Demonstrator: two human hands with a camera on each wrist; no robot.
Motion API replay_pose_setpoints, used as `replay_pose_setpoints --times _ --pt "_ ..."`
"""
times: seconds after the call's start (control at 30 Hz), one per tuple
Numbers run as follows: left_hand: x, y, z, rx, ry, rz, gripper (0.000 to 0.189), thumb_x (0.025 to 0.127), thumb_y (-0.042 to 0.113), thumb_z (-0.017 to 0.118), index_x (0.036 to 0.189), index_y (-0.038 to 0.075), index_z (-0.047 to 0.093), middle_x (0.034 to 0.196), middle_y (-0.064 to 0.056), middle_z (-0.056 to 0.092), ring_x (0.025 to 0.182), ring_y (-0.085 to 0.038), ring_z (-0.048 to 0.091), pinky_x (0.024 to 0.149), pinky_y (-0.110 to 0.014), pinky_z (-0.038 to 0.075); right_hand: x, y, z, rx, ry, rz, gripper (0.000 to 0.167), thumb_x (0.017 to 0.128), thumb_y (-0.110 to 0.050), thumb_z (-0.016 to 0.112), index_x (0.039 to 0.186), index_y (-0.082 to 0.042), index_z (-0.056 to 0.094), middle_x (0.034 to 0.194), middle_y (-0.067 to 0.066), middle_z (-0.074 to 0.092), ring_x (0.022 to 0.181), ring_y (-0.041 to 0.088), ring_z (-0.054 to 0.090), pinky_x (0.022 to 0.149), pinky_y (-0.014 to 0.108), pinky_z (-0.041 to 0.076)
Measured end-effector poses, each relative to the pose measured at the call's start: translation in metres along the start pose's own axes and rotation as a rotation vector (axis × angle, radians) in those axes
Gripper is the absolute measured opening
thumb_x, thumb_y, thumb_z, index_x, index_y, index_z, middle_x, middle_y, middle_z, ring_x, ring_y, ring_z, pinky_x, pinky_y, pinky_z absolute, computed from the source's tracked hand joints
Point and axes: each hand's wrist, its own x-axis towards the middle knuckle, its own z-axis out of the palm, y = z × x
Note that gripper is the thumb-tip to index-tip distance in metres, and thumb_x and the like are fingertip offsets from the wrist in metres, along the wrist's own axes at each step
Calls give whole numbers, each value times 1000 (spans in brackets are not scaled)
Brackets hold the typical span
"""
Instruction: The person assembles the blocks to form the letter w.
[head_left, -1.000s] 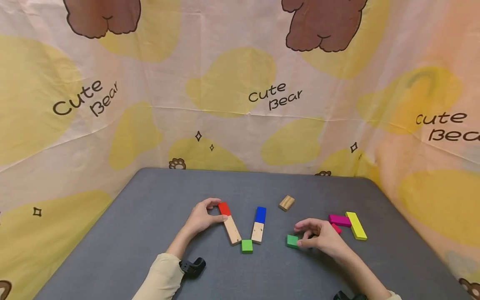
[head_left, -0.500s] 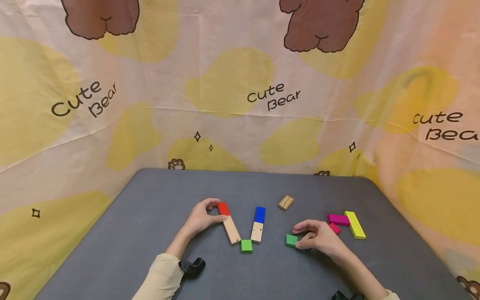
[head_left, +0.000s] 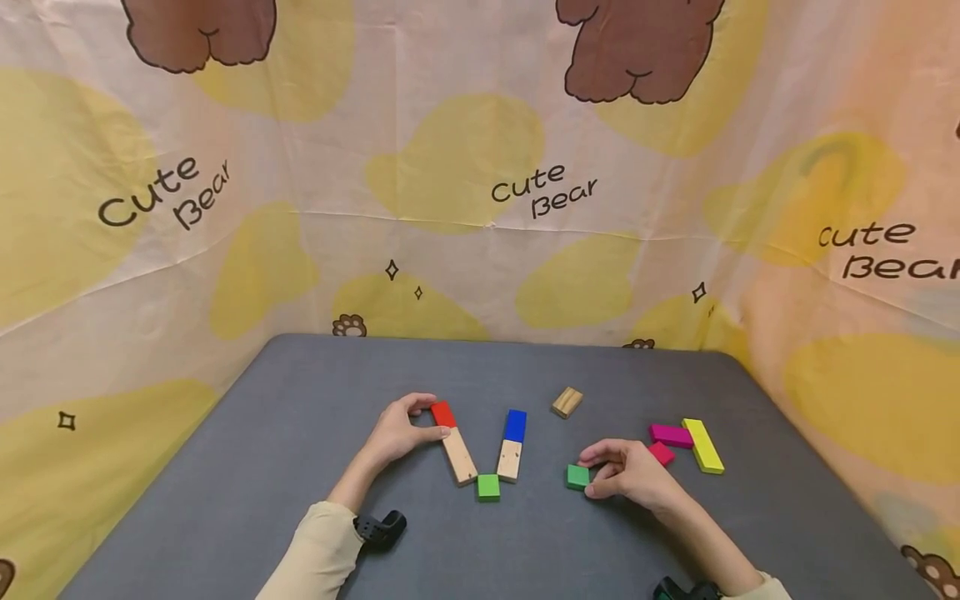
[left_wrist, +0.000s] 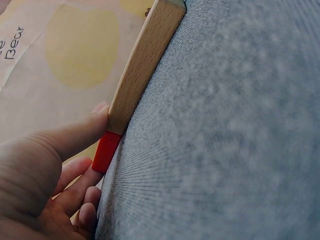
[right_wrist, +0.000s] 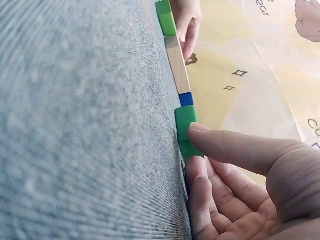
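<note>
While low, right hand (head_left: 633,478) against green block (head_left: 577,477)

The grey worktop (head_left: 262,442), finely textured and rounded at its far corners, carries a red block (head_left: 443,413) end to end with a pale wooden block (head_left: 460,457) and, to their right, a blue block (head_left: 515,425) end to end with a second wooden block (head_left: 509,461). A light green block (head_left: 488,487) lies just beside both rows' near ends. Farther right lie a striped brown block (head_left: 567,402), a dark green block (head_left: 577,477), and a magenta block (head_left: 671,435) between yellow (head_left: 702,446) and pinkish-red (head_left: 661,454) ones.
</note>
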Motion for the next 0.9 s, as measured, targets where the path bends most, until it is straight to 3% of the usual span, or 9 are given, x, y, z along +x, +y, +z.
replay_pose_setpoints --times 0.9 --pt "0 0 -1 10 -8 15 60 75 26 89 127 10 65 125 -5 61 116 -26 51 98 -48 40 -1 0 -1 -6 0 38 45 80 -4 81 119 6 62 110 15 66 79 23 60 68 28 52"
